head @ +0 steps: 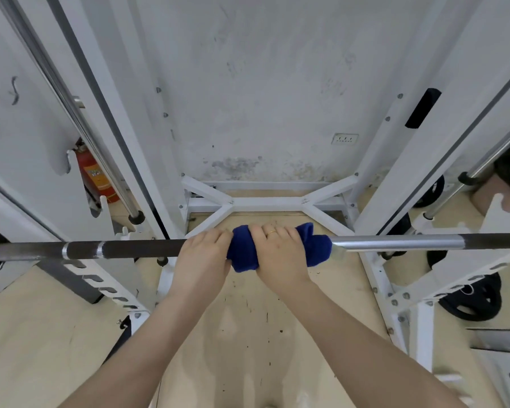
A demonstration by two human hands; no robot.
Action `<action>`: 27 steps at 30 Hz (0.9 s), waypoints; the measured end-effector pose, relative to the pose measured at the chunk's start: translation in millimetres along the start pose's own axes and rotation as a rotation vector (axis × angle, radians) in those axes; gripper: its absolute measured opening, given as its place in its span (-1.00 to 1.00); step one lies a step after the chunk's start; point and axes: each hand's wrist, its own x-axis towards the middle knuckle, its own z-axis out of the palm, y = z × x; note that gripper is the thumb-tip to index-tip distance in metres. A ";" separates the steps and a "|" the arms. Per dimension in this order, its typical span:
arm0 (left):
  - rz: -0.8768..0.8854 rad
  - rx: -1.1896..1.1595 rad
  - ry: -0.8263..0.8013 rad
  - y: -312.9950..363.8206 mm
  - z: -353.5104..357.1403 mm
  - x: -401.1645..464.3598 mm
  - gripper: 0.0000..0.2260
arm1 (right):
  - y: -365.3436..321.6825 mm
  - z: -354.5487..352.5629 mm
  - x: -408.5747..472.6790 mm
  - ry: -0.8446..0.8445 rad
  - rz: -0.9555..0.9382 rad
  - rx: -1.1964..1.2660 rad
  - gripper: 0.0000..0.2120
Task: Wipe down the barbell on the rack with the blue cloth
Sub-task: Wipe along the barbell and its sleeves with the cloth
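Barbell: a long steel barbell lies level across the white steel rack, running from the left edge of the view to the right edge. Its left stretch is dark and dull with two pale rings; just right of the hands it is bright and shiny, then dark again near the right edge.
Cloth: a thick dark blue terry cloth is wrapped round the middle of the barbell, bunched, with a loose end sticking out to the right and touching the bright section.
Left hand: the left hand curls over the barbell from above, its grip closed on the bare dark bar, its fingers just touching the left edge of the cloth.
Right hand: the right hand has its grip closed round the cloth and the barbell under it, fingers over the top; one finger wears a thin gold ring.
Rack: white uprights rise on both sides, and a white cross brace sits low against the stained white wall.
Floor: pale tan flooring with dark specks lies below the arms.
Around: a red fire extinguisher stands at the left behind the rack; black weight plates lie at the right.
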 end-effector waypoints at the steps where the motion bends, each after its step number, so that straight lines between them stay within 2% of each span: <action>1: 0.005 0.013 -0.011 1.3 -2.2 0.9 -0.78 | 2.6 -4.2 0.0 -0.034 -0.025 -0.007 -0.57; 3: 0.004 0.009 -0.022 2.6 -4.6 2.2 -0.79 | 18.1 -14.0 -2.6 -0.131 -0.060 -0.004 -0.52; 8: 0.014 0.035 -0.006 -0.3 -7.5 6.9 -0.82 | 77.2 -40.7 -14.7 -0.241 0.062 0.113 -0.58; 12: 0.045 0.015 0.012 -2.9 -5.6 5.6 -0.81 | 95.5 -61.8 7.2 -0.651 0.178 0.281 -0.73; 14: 0.045 0.019 0.002 -1.6 -2.4 2.8 -0.77 | 94.6 -61.5 11.4 -0.695 0.210 0.296 -0.74; 16: 0.045 -0.001 0.018 3.4 0.4 -2.1 -0.68 | 88.6 -53.8 0.3 -0.547 0.220 0.218 -0.72; 19: 0.075 -0.033 -0.010 17.1 1.4 -7.2 -0.59 | 81.5 -24.6 -36.4 -0.095 0.183 0.016 -0.54; 21: 0.097 -0.065 -0.048 26.5 3.9 -6.7 -0.56 | 78.3 -6.0 -52.6 0.106 0.194 -0.059 -0.42; 24: 0.112 -0.098 -0.050 41.7 9.7 0.6 -0.54 | 75.9 1.0 -51.2 0.161 0.220 -0.049 -0.38; 27: 0.146 -0.109 -0.037 59.5 15.7 8.7 -0.56 | 79.4 -13.1 -37.2 0.039 0.230 -0.053 -0.55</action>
